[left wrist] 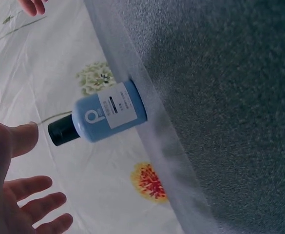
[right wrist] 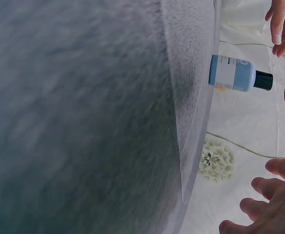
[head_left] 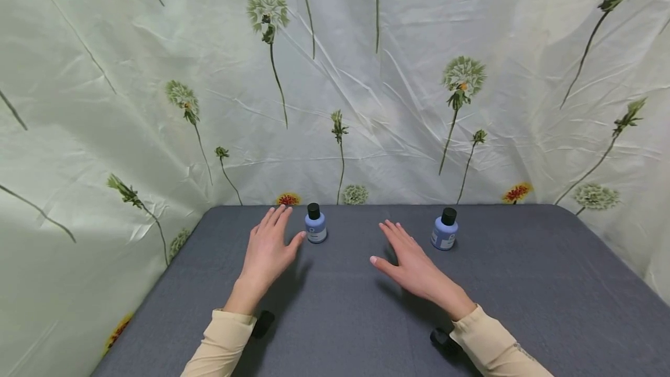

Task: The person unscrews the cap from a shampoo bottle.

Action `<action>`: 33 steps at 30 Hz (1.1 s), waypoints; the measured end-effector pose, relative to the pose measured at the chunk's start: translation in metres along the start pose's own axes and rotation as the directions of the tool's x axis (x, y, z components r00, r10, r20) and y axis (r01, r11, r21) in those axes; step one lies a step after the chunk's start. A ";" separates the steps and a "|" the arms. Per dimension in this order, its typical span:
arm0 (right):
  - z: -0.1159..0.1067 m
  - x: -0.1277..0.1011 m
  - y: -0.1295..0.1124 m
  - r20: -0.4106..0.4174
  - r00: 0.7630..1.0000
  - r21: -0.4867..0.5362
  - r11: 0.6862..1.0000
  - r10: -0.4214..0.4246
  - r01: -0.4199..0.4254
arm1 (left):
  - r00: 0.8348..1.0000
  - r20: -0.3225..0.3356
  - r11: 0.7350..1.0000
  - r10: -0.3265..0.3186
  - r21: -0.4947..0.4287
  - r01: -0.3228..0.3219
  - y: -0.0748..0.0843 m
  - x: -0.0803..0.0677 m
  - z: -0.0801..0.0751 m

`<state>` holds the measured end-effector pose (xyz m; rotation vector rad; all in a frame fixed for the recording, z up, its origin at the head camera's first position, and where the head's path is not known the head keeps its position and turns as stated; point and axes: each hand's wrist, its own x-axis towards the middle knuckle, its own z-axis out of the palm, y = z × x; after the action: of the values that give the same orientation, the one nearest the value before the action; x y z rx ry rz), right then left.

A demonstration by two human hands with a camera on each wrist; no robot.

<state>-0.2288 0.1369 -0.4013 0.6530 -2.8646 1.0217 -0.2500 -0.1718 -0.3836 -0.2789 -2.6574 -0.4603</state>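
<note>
Your left hand (head_left: pixel 268 246) isn't holding anything: fingers out straight, thumb spread off to the side. The left wrist view has a bit of a gap between thumb tip and cap, so I'd call it just beside the bottle, not touching. Your right hand (head_left: pixel 410 260) is bare too, fingers stretched forward with the thumb held away from them. Both cast shadows off to one side, so my guess is you're holding them up over the cloth rather than leaning on it. Palms look angled inward, probably just because your forearms come in from either side.

Next out, the left bottle (head_left: pixel 316 224) sits right by your left thumb, near the far edge of the grey table (head_left: pixel 345 319). The right bottle (head_left: pixel 444 230) is beyond your right hand and further right, clearly apart from it. Both are blue with black caps on and stand upright, which makes sense to me with those flat bases. Labels face more or less your way; print's too small to read.

Past the far edge there's the flowery sheet (head_left: pixel 377 92), hanging as a backdrop, I think.
</note>
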 end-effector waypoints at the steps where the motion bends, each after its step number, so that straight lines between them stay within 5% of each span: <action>1: 0.001 0.002 -0.001 0.002 1.000 0.014 1.000 0.001 -0.001 | 1.000 -0.006 1.000 -0.002 -0.017 0.002 -0.001 0.001 0.000; 14: 0.013 0.019 -0.010 -0.018 0.999 0.139 0.990 0.029 -0.026 | 0.998 0.030 0.986 -0.056 -0.153 0.060 -0.013 0.009 0.002; 33: 0.031 0.046 -0.020 -0.030 0.993 0.302 0.948 0.111 -0.097 | 0.993 0.093 0.915 -0.078 -0.390 0.108 -0.026 0.023 0.013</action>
<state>-0.2593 0.0869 -0.4065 0.4849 -2.7532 1.4865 -0.2819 -0.1882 -0.3914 -0.2936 -2.6386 -1.0406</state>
